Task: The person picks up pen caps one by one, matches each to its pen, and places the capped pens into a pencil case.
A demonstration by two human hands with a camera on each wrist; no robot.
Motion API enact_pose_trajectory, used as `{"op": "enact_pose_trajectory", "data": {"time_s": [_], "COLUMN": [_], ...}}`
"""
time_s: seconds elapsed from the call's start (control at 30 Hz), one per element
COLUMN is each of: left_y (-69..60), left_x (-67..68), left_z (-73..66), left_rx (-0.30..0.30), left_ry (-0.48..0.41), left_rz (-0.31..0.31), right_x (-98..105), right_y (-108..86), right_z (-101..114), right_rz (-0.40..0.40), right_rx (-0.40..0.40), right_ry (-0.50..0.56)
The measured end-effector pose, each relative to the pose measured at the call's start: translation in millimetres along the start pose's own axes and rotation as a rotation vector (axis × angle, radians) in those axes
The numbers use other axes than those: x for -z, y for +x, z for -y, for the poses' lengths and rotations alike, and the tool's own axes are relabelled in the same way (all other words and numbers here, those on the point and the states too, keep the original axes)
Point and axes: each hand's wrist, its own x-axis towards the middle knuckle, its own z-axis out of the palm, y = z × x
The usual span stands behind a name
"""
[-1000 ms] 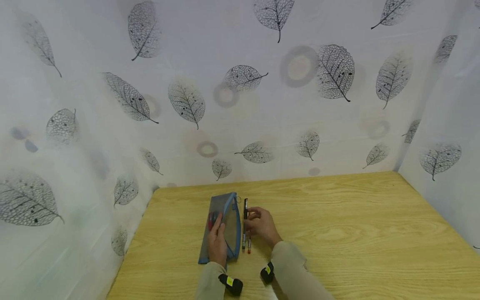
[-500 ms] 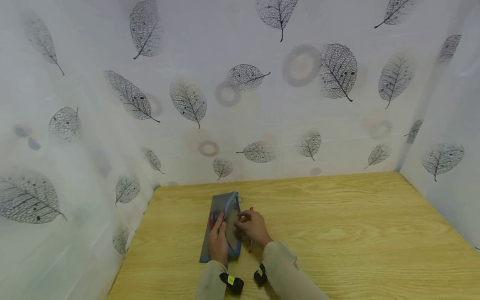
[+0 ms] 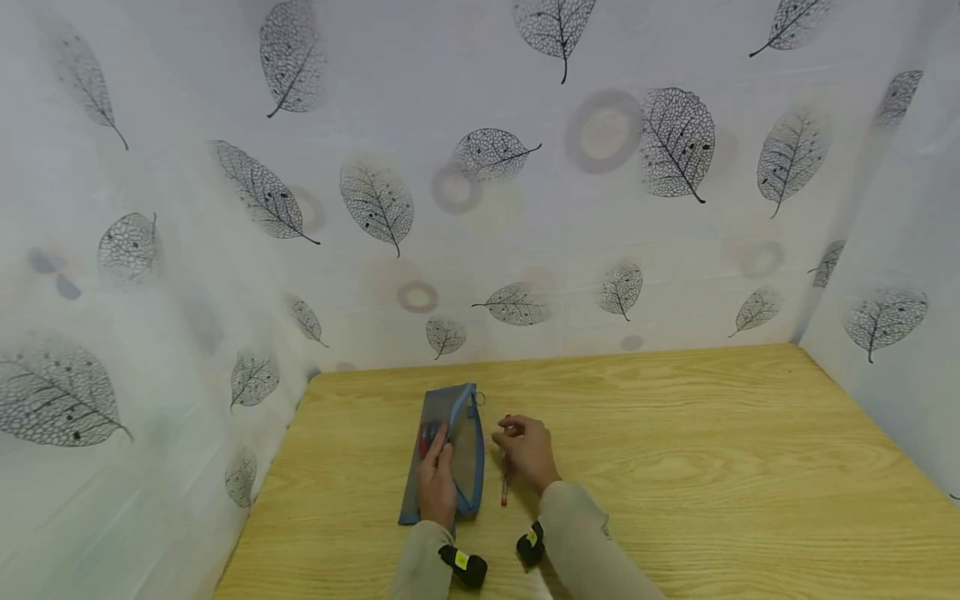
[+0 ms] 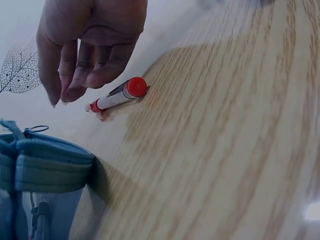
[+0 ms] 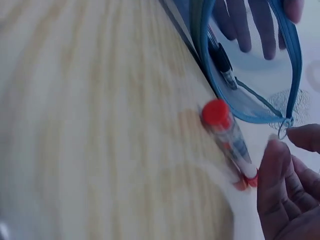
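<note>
A blue-edged mesh pencil case (image 3: 469,454) lies unzipped on the table, its mouth facing right. My left hand (image 3: 437,483) holds its near side, with fingers on the mesh and the thumb at the opening's rim. Inside, a black pen (image 5: 223,62) shows in the right wrist view. Red and dark pens (image 3: 424,437) show through the mesh beside the left fingers. My right hand (image 3: 528,454) hovers over a red-capped pen (image 4: 115,97) lying right of the case. Its fingers are loosely bent and hold nothing; in the left wrist view they are apart from the pen.
The wood-grain table (image 3: 697,467) spreads out to the right of the hands. A white leaf-printed curtain (image 3: 525,242) stands around its back and sides. A metal ring (image 3: 481,399) hangs at the case's far end.
The black pen that lay beside the case went with my right hand into its mouth and was let go. That hand has moved back right, over the red pen. The left hand stays put.
</note>
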Motion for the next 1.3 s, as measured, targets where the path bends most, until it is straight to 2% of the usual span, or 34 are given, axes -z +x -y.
{"op": "enact_pose_trajectory", "data": {"time_s": [0.17,0.37,0.5,0.67,0.8,1.0,1.17,1.3], "left_y": [0.3,-0.6,-0.1,0.7,0.7,0.7,0.5,0.9], "left_x": [-0.1,-0.1,-0.5,-0.4,-0.3,-0.6,-1.8,-2.6], "left_z": [0.2,1.5,1.7,1.0,1.3,2.1,-1.5,-0.5], "left_rx": [-0.011,-0.002,0.01,0.022,0.027,0.022,0.034,0.017], "left_ry": [-0.009,0.006,0.017,0.02,0.024,0.011,-0.005,-0.02], "left_rz": [-0.001,-0.006,-0.013,-0.007,-0.004,-0.001,-0.009,-0.013], "right_x": [6.2,8.4,6.5,3.8,2.5,1.3,-1.2,-1.8], "right_y": [0.2,-1.4,-2.8,-2.9,-3.1,-5.1,-2.8,1.1], "right_z": [-2.4,-2.6,-2.5,-0.3,3.6,9.2,8.2,7.0], "right_rz": [-0.039,-0.008,0.011,0.01,0.0,-0.015,-0.034,-0.03], "right_rx": [-0.019,-0.095,-0.097,-0.138,-0.17,-0.177,-0.185,-0.218], "right_ry": [-0.034,-0.024,-0.013,-0.014,-0.073,-0.153,-0.206,-0.257]}}
